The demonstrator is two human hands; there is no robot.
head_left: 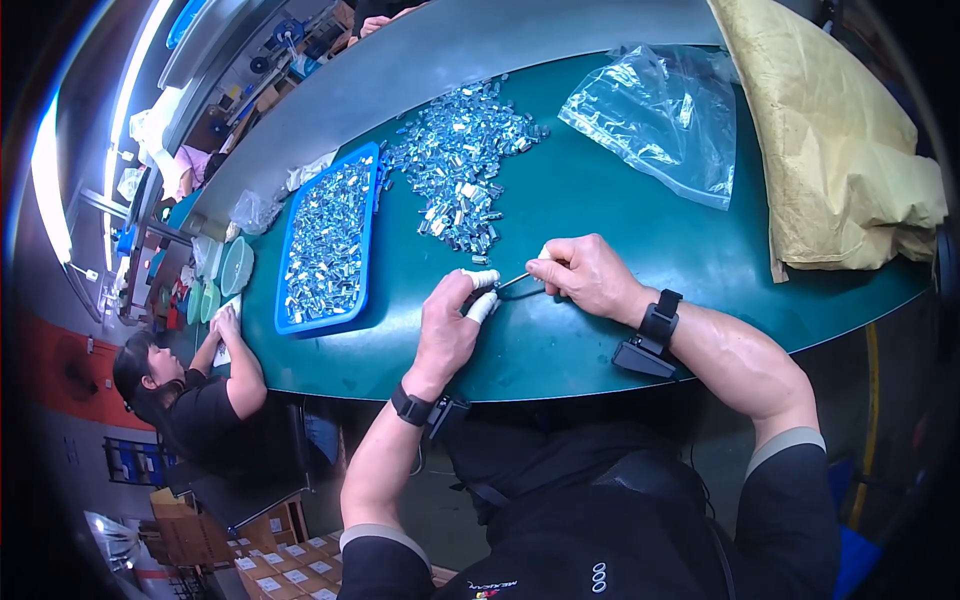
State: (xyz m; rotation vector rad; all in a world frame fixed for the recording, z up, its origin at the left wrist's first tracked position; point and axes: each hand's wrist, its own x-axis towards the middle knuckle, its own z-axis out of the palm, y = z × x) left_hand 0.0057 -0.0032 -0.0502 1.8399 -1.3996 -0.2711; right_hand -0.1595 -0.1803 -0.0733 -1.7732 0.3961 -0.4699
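Big green table under both hands. Crumpled yellow sack far right of the fingers, clear bag up past them. Blue tray full of shiny bits off to the left. Heap of small shiny metal parts just above the fingertips. Left hand curled, white-capped fingers pinching something too tiny to tell. Right hand closed tight on a thin metal tool, tip touching the left fingertips.
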